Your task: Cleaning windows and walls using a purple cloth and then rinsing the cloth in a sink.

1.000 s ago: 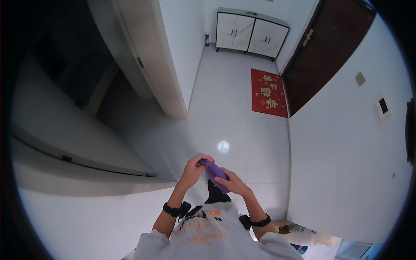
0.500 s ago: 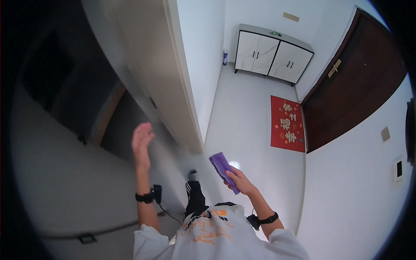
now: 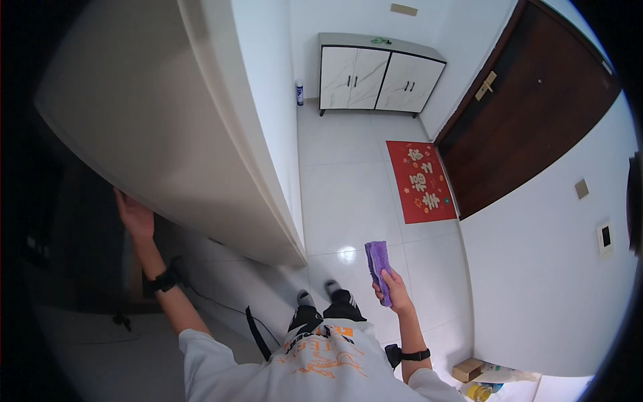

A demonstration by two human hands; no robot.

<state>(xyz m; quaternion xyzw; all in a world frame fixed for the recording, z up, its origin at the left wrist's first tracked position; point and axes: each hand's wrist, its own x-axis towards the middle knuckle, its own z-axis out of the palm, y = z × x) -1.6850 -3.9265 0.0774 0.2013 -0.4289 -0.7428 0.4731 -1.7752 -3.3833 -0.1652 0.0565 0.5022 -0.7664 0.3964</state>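
My right hand [image 3: 394, 292] is closed round the lower part of a folded purple cloth [image 3: 377, 258], which sticks up above my fingers in front of my body. Far out to the left, my left hand [image 3: 137, 218] is raised with its fingers stretched out. It lies at the outer edge of a wide beige door-like panel [image 3: 167, 127], and seems to touch it. Part of its fingers is hard to make out in the shade there. Nothing shows in that hand.
A brown door [image 3: 529, 107] stands at the right with a red doormat [image 3: 422, 181] before it. A low white cabinet [image 3: 382, 77] is at the far wall, a spray can [image 3: 299, 93] beside it. At lower right sit a cardboard box [image 3: 467, 369] and a yellow-capped container [image 3: 478, 391].
My left hand has moved outward and left to the panel's edge. The view has shifted, so the beige panel fills more of it. The cloth stays in my right hand, now held more upright.
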